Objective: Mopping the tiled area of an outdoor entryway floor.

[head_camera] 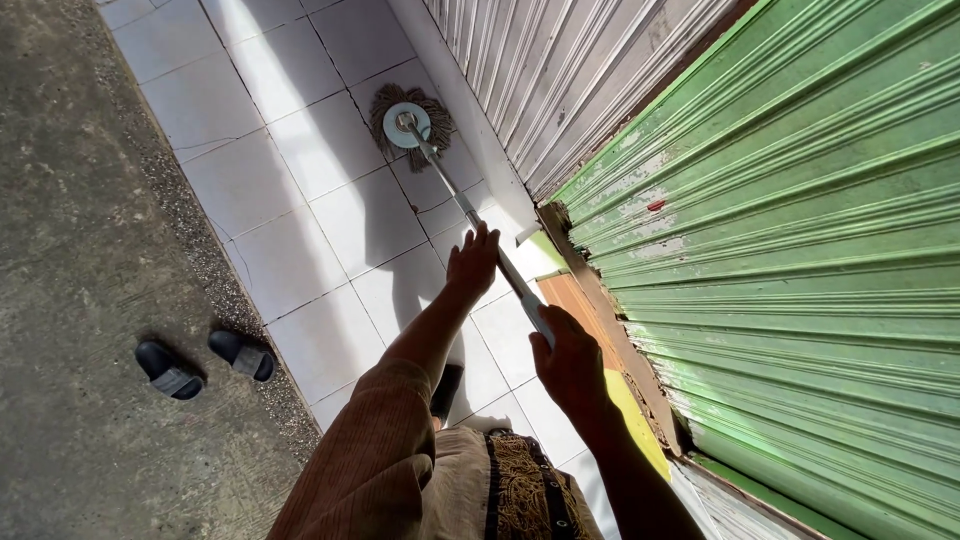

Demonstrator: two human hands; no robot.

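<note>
Two hands hold one mop handle (480,228), and I read the scene from the head camera looking steeply down. My left hand (472,262) wraps the pole partway along its length, fingers curled closed around it; my right hand (568,362) closes on the near end of the pole, the grip part showing pale just beyond the knuckles. The mop head (410,122), a round pale disc ringed with dark grey strands, lies flat on the white tiled floor (300,190) at the far end, near the foot of the grey ribbed shutter (560,70). The long axis of the mop runs from my right hand, near and to the right, up to the head, far and to the left; the working end points away from me, roughly along the line of the shutters. A green ribbed shutter (790,250) fills the right side, close beside my right hand. A pair of dark sandals (205,362) rests at the left, where the tiles meet the rough concrete (80,300). As I judge it, the risks are these: tiles that may be wet could let a foot slip, the head could catch on the wall base beside it, and a wide swing could rap my right knuckles on the green shutter.
</note>
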